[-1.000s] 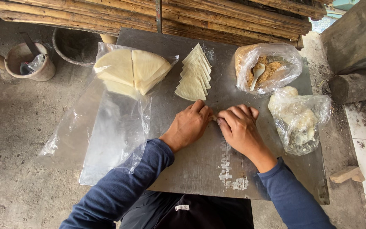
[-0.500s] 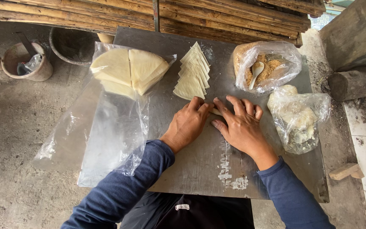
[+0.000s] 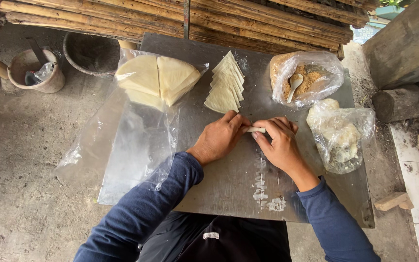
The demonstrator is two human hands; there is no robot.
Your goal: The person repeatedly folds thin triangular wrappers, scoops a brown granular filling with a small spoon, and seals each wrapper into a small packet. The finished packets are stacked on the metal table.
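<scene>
My left hand (image 3: 219, 137) and my right hand (image 3: 278, 143) meet over a metal sheet (image 3: 229, 184), both pinching a small pale rolled wrapper (image 3: 256, 129) between their fingertips. Just beyond the hands lies a fanned stack of triangular pale wrappers (image 3: 226, 85). Larger pale sheets (image 3: 156, 77) rest on a clear plastic bag at the left. A plastic bag of brown filling (image 3: 311, 80) with a white spoon (image 3: 294, 84) in it sits at the far right.
A second clear bag with pale contents (image 3: 343, 136) lies right of my right hand. White smears (image 3: 267, 194) mark the sheet near me. A clay pot (image 3: 35, 70) and a dark bowl (image 3: 90, 52) stand on the ground at left. Bamboo poles (image 3: 219, 19) run behind.
My hands were flat on the sheet with fingers spread; now their fingertips have closed together on the small rolled wrapper, which shows between them.
</scene>
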